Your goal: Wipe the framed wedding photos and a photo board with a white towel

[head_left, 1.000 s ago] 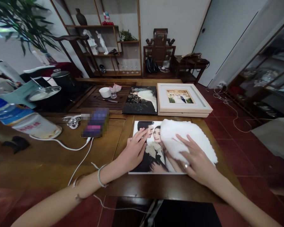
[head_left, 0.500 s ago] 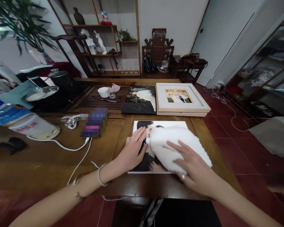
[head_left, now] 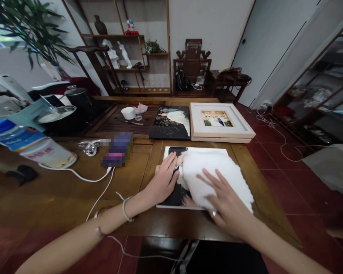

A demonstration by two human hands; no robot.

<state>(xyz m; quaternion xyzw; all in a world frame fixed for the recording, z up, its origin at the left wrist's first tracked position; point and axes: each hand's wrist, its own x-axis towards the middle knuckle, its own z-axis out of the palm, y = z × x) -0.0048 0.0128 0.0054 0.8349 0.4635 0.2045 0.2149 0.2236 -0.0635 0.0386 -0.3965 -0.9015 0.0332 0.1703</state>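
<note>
A large photo print (head_left: 173, 196) of a couple lies flat near the front edge of the wooden table (head_left: 60, 194). My left hand (head_left: 161, 182) rests flat on the print's left side, fingers stretched out. My right hand (head_left: 224, 203) presses a white cloth (head_left: 217, 173) down on the print, fingers spread over the cloth. The cloth hides most of the picture's middle and right side.
Behind the print lie a dark photo panel (head_left: 171, 122) and a white framed picture (head_left: 220, 122). A phone (head_left: 117, 149) with a white cable (head_left: 82, 178), a can (head_left: 31, 146), a pot (head_left: 77, 98) and a tea tray (head_left: 122, 121) crowd the left. Shelves and a chair stand behind.
My right hand has slid the white cloth leftward across the print, now covering the faces that showed a second ago. My left hand has stayed flat on the print's left side.
</note>
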